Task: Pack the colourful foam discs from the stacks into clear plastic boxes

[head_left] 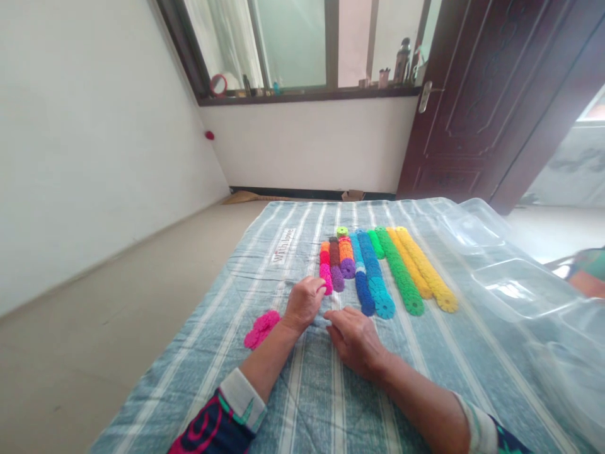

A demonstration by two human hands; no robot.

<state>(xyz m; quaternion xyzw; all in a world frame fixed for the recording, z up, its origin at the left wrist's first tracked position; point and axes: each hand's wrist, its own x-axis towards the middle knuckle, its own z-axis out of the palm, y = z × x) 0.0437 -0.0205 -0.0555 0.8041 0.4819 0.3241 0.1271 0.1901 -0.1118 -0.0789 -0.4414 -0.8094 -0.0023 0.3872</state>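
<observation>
A pink notched plastic disc (327, 288) is at the near end of a leftmost row of discs (325, 261), which runs from orange through red to pink. My left hand (302, 306) pinches this disc with thumb and fingertips. My right hand (357, 340) is just to the right and nearer, its fingers loosely bent and apart, with nothing visible in them. Loose pink discs (262, 328) lie in a small heap left of my left forearm. More overlapping rows stretch rightward: brown-purple (335, 268), orange-purple (346, 258), blue (373, 268), green (401, 274) and yellow (428, 268).
A striped cloth (217, 353) covers the table. Clear plastic containers (515, 287) stand along its right side. "With love" lettering (283, 246) shows on the cloth at the far left. Beyond are a window sill with small items and a dark red door (472, 94).
</observation>
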